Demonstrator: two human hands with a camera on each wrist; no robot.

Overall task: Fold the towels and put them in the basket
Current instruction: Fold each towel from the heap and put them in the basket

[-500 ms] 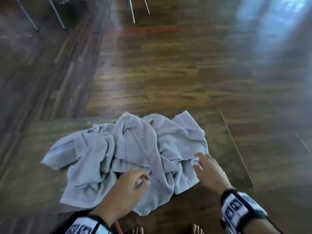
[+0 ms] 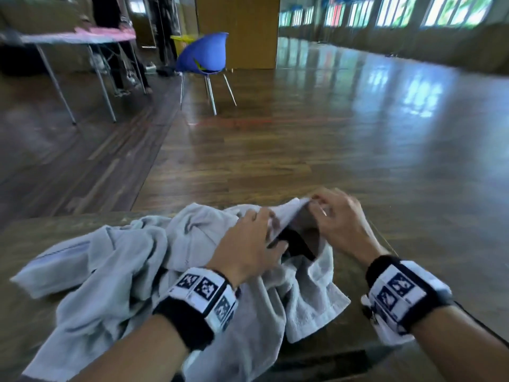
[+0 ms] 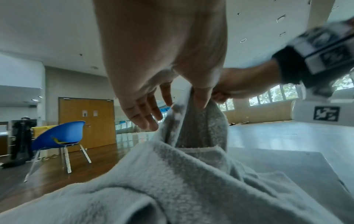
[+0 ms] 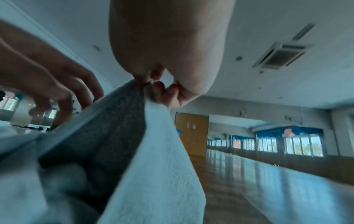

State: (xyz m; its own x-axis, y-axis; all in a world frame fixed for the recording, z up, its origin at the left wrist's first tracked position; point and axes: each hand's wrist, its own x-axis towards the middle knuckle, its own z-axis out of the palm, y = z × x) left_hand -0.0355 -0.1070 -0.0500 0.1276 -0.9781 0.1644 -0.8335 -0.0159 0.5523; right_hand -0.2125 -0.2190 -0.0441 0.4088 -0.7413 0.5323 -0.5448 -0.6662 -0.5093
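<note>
A crumpled light grey towel [image 2: 132,257] lies on the wooden table [image 2: 55,224]. Its far right edge is raised off the heap between both hands. My right hand [image 2: 316,205] pinches the raised corner between thumb and fingertips, as the right wrist view shows [image 4: 151,86]. My left hand [image 2: 271,230] holds the same edge just to the left. Its thumb [image 3: 201,98] sits on one side of the cloth and its fingers [image 3: 145,115] on the other. No basket is in view.
The table's right edge [image 2: 385,244] runs close beside my right wrist. Beyond the table stretches a wooden floor, with a blue chair [image 2: 203,56] standing on it. A folding table [image 2: 82,37] with pink cloth stands far left, with a person's legs behind it.
Both hands have left the towel's near side and moved to its far right edge, which is now lifted. The head view has tilted up to show the room.
</note>
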